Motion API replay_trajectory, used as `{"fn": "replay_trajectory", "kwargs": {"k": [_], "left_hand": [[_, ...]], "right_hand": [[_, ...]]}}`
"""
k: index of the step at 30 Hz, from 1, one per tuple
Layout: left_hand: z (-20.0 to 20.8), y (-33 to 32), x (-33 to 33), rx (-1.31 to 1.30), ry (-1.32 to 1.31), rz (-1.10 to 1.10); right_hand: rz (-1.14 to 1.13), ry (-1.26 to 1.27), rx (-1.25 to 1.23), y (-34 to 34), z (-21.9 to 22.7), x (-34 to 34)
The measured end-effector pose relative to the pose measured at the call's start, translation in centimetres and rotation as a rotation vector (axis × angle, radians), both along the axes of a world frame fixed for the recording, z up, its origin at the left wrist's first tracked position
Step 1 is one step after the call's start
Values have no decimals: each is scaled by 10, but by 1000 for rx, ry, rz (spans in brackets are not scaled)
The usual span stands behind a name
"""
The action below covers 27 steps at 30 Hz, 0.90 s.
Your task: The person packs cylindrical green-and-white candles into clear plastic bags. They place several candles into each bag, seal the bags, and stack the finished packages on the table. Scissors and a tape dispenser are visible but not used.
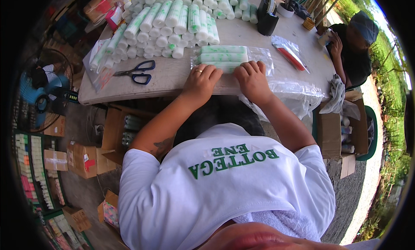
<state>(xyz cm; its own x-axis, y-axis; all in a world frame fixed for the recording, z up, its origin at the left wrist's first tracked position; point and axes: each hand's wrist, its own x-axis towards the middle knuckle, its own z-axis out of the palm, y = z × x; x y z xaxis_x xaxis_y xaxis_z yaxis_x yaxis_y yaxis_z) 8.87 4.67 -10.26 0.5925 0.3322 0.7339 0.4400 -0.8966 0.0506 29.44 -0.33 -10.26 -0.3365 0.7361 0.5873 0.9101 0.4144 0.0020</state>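
Fingers of the left hand [200, 79] and right hand [252, 77] press flat, clamped on nothing, upon a clear bag [233, 58] holding several white-and-green rolls at the table's [173, 77] near edge. That bag looks filled but unsealed. Behind it a large pile of loose rolls [173, 23] remains unbagged; scissors [137, 72] lie left.

Under my left grip [199, 80] and right grip [252, 78] lies a clear, glossy plastic bag [258, 55] of smooth white tubes [224, 56] with green print. The tabletop [173, 75] looks matt grey plastic. The scissors [137, 71] have metal blades and dark plastic handles. My shirt [225, 185] is soft white cloth.
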Motion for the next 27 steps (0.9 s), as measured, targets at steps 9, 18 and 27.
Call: {"fn": "replay_trajectory", "kwargs": {"k": [9,18,27], "left_hand": [[6,9,-94,-173,-135,346],[-3,-3,5,30,91,-77],[-2,4,16,7,-19,-158]], "right_hand": [[3,13,-54,-9,3,-5],[13,-33,-33,-21,7,-11],[28,17,-62,-22,10,-9]]}}
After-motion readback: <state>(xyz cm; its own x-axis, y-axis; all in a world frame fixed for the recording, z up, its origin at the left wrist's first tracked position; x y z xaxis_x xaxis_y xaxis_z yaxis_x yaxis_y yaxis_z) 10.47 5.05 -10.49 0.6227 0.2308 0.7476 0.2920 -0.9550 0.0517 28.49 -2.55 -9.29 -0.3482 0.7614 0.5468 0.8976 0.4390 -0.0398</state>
